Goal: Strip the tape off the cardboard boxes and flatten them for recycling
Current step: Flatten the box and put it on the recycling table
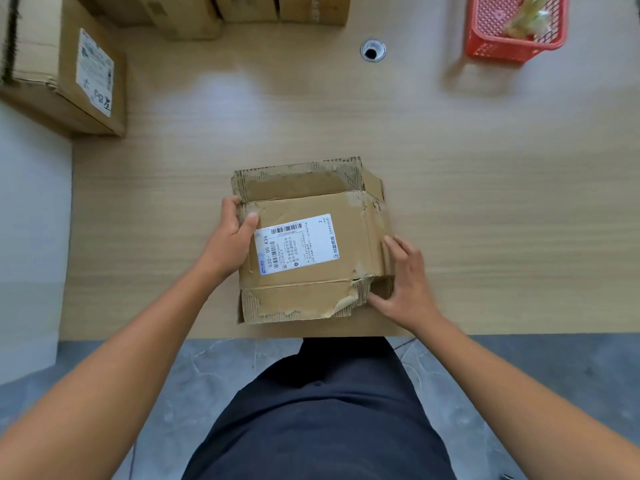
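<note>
A worn brown cardboard box (311, 285) with a white shipping label (297, 243) lies near the front edge of the wooden table (485, 202). Its flaps stand out at the far and near ends, with torn paper where the surface has been ripped. My left hand (232, 240) grips the box's left edge, thumb on top and fingers curled round the side. My right hand (403, 282) rests against the box's right side with its fingers straight, the thumb near the torn near-right corner.
A larger labelled box (69, 74) stands at the far left edge of the table. More boxes (242, 8) line the back. A red plastic basket (512, 29) with crumpled tape sits at the far right. A cable hole (372, 50) is in the tabletop.
</note>
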Demonstrator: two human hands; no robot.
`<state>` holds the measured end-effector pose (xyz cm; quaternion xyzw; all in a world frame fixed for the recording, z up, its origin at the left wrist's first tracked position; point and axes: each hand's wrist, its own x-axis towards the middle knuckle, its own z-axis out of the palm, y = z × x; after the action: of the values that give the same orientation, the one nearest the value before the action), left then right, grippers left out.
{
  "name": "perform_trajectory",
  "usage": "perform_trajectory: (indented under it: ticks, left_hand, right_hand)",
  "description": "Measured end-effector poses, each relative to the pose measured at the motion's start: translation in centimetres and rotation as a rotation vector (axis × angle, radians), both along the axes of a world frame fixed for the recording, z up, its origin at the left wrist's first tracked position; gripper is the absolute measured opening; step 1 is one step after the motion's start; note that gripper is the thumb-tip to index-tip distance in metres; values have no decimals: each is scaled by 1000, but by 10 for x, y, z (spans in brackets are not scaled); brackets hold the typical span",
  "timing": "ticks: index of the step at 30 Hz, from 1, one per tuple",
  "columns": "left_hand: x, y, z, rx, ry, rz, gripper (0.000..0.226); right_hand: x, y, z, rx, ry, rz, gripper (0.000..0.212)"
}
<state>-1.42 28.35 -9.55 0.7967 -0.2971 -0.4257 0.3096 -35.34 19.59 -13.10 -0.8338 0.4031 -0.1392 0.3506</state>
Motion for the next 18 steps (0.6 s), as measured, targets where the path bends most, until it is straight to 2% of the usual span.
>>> perform_trajectory:
  ticks: [4,6,8,10,11,13,15,18]
  left_hand:
    - [4,1,-7,-30,5,34,20]
    - [4,2,-9,-59,11,72,22]
    - [-1,1,-11,-88,11,68,24]
    - [-1,0,-13,-111,11,75,21]
    - [3,0,-13,-108,8,91,19]
    - [14,1,-13,-80,-20,107,17]
    - [23,2,-14,-63,-39,95,16]
    - [21,5,-20,-42,-61,132,21]
  right_hand:
    - [22,8,-17,-284,-68,-156,78]
    - [32,15,-24,-317,-117,-243,71]
    - [34,23,-32,-259,-147,-289,77]
    - [23,28,-32,-172,-182,-213,85]
    - [14,28,-29,-134,-189,-135,81]
    - [-10,23,-20,-78,-163,29,60]
    - [-28,14,-8,10,-82,116,51]
    - [-33,1,6,146,91,232,56]
